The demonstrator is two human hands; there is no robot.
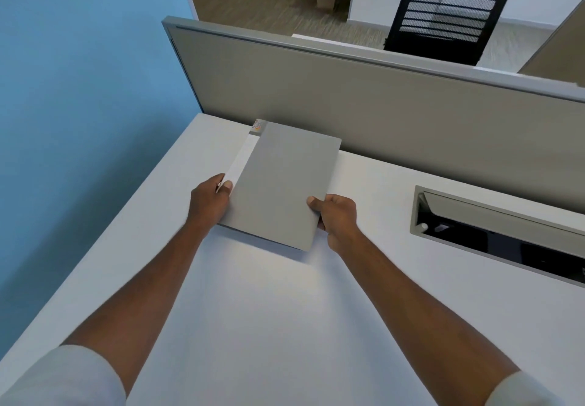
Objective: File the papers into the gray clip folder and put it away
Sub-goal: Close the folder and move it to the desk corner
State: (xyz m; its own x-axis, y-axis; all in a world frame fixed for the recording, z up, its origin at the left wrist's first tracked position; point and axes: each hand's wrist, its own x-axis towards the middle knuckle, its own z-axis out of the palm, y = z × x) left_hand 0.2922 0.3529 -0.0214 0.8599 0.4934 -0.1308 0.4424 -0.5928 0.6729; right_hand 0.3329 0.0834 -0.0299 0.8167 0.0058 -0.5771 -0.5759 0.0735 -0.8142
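Observation:
The gray clip folder is closed, and both hands hold it just above the white desk, its far end near the partition. A white spine strip with a small orange label runs along its left side. My left hand grips the near left edge at the spine, thumb on top. My right hand pinches the near right corner, thumb on the cover. No loose papers are in sight; whatever is inside the folder is hidden.
A beige desk partition stands right behind the folder. A blue wall borders the desk on the left. A cable tray opening with its lid raised is sunk in the desk at right. A black mesh chair stands beyond the partition.

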